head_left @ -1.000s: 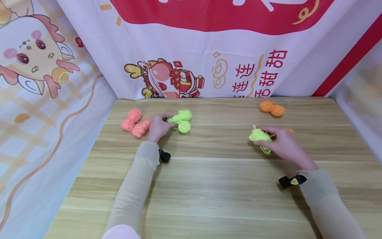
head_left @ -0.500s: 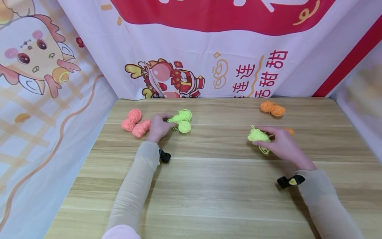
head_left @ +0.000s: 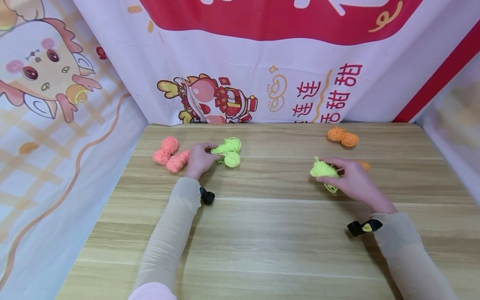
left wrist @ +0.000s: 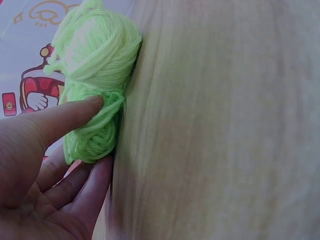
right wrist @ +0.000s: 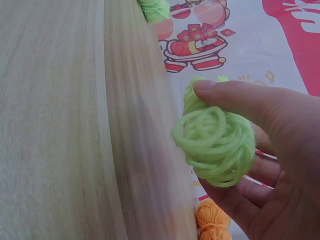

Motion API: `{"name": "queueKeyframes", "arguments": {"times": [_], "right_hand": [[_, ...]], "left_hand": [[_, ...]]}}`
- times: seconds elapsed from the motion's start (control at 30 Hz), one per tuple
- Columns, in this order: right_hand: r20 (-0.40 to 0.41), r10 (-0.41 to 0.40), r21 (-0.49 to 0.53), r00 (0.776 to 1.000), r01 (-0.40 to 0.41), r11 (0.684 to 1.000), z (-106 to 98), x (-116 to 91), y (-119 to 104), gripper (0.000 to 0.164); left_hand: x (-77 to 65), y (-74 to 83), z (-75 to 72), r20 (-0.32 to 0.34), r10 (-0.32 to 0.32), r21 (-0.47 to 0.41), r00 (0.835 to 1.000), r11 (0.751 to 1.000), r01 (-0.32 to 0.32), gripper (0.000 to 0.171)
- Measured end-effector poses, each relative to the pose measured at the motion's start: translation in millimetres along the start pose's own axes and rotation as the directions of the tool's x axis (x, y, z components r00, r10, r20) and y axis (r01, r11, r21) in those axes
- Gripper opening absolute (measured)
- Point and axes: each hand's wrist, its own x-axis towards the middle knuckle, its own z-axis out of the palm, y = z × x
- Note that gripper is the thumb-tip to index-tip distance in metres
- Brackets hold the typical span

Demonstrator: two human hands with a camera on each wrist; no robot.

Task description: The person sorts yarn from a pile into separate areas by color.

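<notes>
At the left of the table, my left hand (head_left: 200, 159) pinches a yellow-green yarn ball (head_left: 227, 146), with its thumb on top of the strands in the left wrist view. Against that yarn lies a rounder ball of the same colour (head_left: 232, 159). On the right side, my right hand (head_left: 350, 178) holds another yellow-green yarn ball (right wrist: 215, 142) between thumb and fingers, a loose loop hanging from it. In the right wrist view this yarn appears lifted off the wood. Beyond the right hand, an orange yarn ball (head_left: 363, 165) is mostly hidden.
Pink yarn balls (head_left: 170, 154) lie just left of my left hand. Two orange yarn balls (head_left: 342, 136) sit near the back right edge of the wooden table (head_left: 262, 233). A printed cloth (head_left: 240, 62) hangs behind the table.
My right hand has shifted slightly left with its yellow-green yarn ball. The left hand stays in the same place on its yarn.
</notes>
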Motion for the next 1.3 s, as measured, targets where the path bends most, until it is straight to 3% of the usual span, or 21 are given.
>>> {"name": "queueKeyframes", "arguments": {"times": [0.3, 0.7, 0.97, 1.3], "right_hand": [[0.021, 0.031, 0.017, 0.999, -0.031, 0.999, 0.3, 1.5, -7.5, 0.062], [0.022, 0.003, 0.025, 1.0, -0.003, 1.0, 7.5, 7.5, -13.2, 0.06], [0.0, -0.086, 0.025, 0.996, 0.086, 0.996, 15.6, 10.7, -13.6, 0.057], [0.025, -0.114, 0.032, 0.993, 0.114, 0.993, 24.0, 12.3, -16.9, 0.058]], "left_hand": [[-1.0, 0.9, -0.6, 0.004, -0.003, 0.0, 1.0, 1.0, 0.003, 0.043], [-2.2, 1.7, -0.5, -0.002, -0.007, 0.003, 1.0, 1.0, 0.007, 0.042], [-0.7, 0.5, 0.0, 0.005, -0.014, -0.006, 1.0, 1.0, 0.014, 0.043], [-2.4, 2.0, -0.2, 0.0, -0.009, -0.012, 1.0, 1.0, 0.009, 0.043]]}}
